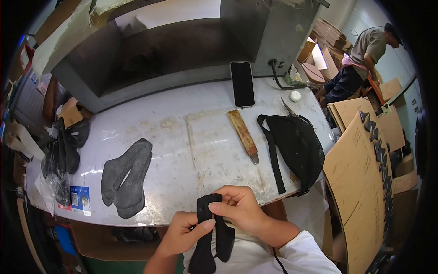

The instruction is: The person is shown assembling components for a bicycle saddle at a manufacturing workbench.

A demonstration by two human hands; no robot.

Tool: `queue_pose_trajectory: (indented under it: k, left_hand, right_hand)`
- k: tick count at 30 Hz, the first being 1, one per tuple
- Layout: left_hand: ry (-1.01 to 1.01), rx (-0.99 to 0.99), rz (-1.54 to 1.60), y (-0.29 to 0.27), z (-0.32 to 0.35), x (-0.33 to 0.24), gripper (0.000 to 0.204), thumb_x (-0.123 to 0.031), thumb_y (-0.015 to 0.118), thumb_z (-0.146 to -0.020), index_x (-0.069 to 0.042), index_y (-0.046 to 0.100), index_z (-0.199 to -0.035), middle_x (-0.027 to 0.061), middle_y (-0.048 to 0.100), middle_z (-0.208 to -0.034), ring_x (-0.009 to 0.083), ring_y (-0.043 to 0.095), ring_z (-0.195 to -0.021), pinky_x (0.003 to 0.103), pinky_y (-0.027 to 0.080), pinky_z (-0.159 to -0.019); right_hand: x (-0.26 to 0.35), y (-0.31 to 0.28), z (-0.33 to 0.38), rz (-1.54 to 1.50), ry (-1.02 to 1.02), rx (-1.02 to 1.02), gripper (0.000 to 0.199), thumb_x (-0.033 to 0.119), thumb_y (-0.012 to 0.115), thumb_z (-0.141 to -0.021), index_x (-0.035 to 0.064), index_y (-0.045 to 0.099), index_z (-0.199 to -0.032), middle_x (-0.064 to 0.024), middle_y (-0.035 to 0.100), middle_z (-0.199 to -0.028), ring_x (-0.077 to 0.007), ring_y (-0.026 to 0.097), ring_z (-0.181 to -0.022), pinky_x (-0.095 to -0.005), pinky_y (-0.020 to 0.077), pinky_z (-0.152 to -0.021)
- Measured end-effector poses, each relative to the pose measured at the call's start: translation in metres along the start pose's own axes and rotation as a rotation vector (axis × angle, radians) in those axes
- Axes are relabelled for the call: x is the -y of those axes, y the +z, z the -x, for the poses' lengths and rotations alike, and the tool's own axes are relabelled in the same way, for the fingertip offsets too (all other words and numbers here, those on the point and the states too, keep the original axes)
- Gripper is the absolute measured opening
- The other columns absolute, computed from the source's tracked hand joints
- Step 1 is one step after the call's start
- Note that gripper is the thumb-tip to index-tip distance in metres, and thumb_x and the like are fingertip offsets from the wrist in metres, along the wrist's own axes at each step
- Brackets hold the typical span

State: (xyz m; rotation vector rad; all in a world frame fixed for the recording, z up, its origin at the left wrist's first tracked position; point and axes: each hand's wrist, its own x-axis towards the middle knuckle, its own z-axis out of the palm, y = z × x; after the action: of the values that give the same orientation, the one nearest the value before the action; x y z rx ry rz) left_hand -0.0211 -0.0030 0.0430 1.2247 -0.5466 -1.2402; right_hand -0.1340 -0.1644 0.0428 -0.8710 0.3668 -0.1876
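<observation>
A black, soft-looking padded piece with two long lobes (205,253) hangs in front of me at the table's near edge. My left hand (185,230) is closed on its left side, the thumb lying across the surface. Higher up, my right hand (242,210) pinches the top part between thumb and curled fingers. Its lower end drops toward my lap. On the table to the left lie dark grey flat pads of a similar curved shape (137,196), one overlapping another.
A wooden-handled blade (242,132), a phone (242,84), scissors (288,108) and a black cloth bag (296,146) lie on the white table (173,160). Behind stands a grey metal housing (269,36). Black pieces (68,146) pile up at left. Cardboard (353,182) and a person (365,55) are at right.
</observation>
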Motion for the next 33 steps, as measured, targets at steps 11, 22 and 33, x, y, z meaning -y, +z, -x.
queue_pose_trajectory:
  k: [11,22,33]
  left_hand:
    - [0.643,-0.615,-0.027,0.018,-0.009,-0.002,0.031,-0.032,0.062,-0.092,-0.003,0.059,-0.084,0.0038,0.061,-0.079,0.0100,0.055,-0.069,0.024,0.044,-0.064]
    - [0.566,-0.627,-0.250,0.001,-0.010,0.002,0.030,-0.021,0.062,-0.093,0.000,0.059,-0.072,-0.0012,0.056,-0.063,0.0055,0.049,-0.059,0.021,0.037,-0.054]
    - [-0.093,-0.025,0.652,0.030,0.003,0.037,0.037,-0.017,0.074,-0.082,-0.004,0.054,-0.111,0.0028,0.059,-0.089,0.0109,0.056,-0.072,0.026,0.045,-0.060]
  right_hand:
    - [-0.001,0.031,0.019,0.809,-0.633,0.186,0.049,-0.004,0.053,-0.090,-0.0031,0.042,-0.138,-0.0200,0.061,-0.095,-0.0334,0.063,-0.081,-0.0353,0.0522,-0.071]
    - [-0.007,0.021,0.024,0.396,-0.102,0.229,0.038,0.016,0.037,-0.104,0.0013,0.045,-0.138,-0.0067,0.063,-0.094,-0.0086,0.057,-0.079,-0.0226,0.0470,-0.069]
    - [0.017,0.013,0.012,0.791,-0.443,0.134,0.034,0.000,0.047,-0.096,-0.0024,0.052,-0.129,-0.0209,0.065,-0.107,-0.0304,0.067,-0.088,-0.0330,0.0517,-0.076]
